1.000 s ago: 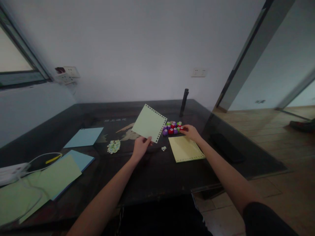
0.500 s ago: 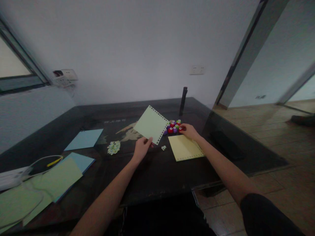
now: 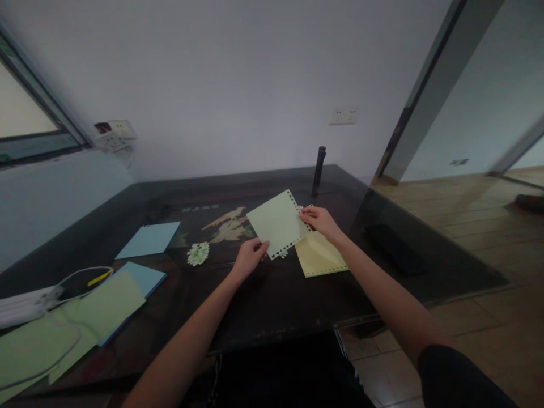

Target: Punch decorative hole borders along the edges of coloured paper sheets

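My left hand [image 3: 250,258] pinches the near corner of a pale green paper sheet [image 3: 278,222] with punched holes along two edges, held tilted above the dark table [image 3: 263,300]. My right hand [image 3: 322,221] is at the sheet's right edge, fingers closed on something small there; the sheet hides what it grips. The group of small coloured punches seen earlier is hidden behind the sheet and hand. A yellow sheet [image 3: 321,258] with a punched front edge lies flat just below my right hand.
A heap of small punched cut-outs [image 3: 197,253] lies left of my left hand. Blue paper [image 3: 148,239] and a green-and-blue stack [image 3: 108,303] lie at the left with a white cable [image 3: 63,280]. A dark upright cylinder [image 3: 318,171] stands at the back; a black flat object [image 3: 393,245] lies right.
The green sheet has swung right and lower, now covering the coloured punches. My right hand has lifted from the punches to the sheet's right edge.
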Motion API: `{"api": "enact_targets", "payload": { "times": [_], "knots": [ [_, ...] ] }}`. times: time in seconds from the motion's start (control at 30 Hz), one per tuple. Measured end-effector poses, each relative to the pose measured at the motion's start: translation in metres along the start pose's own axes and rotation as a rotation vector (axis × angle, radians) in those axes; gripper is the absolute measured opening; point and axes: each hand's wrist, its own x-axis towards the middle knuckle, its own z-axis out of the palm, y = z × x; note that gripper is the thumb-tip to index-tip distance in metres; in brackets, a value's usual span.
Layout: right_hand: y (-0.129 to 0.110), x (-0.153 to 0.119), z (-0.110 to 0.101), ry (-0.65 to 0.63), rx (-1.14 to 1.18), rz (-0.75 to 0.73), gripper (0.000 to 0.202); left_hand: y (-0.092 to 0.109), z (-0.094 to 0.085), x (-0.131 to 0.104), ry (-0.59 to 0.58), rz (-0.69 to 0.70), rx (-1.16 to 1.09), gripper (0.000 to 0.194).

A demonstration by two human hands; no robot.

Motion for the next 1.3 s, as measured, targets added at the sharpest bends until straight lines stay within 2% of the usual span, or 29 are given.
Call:
{"api": "enact_targets", "payload": {
  "times": [0.27, 0.43, 0.57, 0.7, 0.77, 0.87, 1.0, 1.13, 1.3],
  "knots": [
    [0.008, -0.014, -0.004, 0.065, 0.121, 0.071, 0.024, 0.006, -0.003, 0.001, 0.108, 0.024, 0.022, 0.029],
    [0.004, -0.029, -0.013, 0.101, 0.157, 0.113, 0.029, 0.015, 0.001, 0.003, 0.097, 0.029, -0.007, 0.029],
    [0.0, -0.042, -0.028, 0.156, 0.13, 0.123, 0.03, 0.027, 0.012, 0.007, 0.058, 0.007, -0.083, 0.017],
    [0.002, -0.056, -0.045, 0.224, 0.024, 0.097, 0.033, 0.044, 0.03, 0.012, 0.107, -0.036, -0.262, 0.034],
    [0.007, -0.063, -0.054, 0.247, -0.027, 0.087, 0.034, 0.049, 0.042, 0.014, 0.102, -0.059, -0.275, 0.033],
    [0.019, -0.073, -0.063, 0.253, -0.104, 0.096, 0.037, 0.05, 0.059, 0.013, 0.073, -0.046, -0.188, 0.026],
    [0.039, -0.083, -0.069, 0.188, -0.21, 0.129, 0.038, 0.041, 0.074, 0.008, 0.011, -0.07, -0.054, 0.023],
    [0.049, -0.088, -0.072, 0.139, -0.258, 0.14, 0.038, 0.036, 0.078, 0.002, -0.05, -0.074, 0.026, 0.022],
    [0.05, -0.092, -0.072, 0.147, -0.317, 0.131, 0.034, 0.036, 0.08, -0.001, -0.078, -0.089, 0.074, 0.027]
  ]
}}
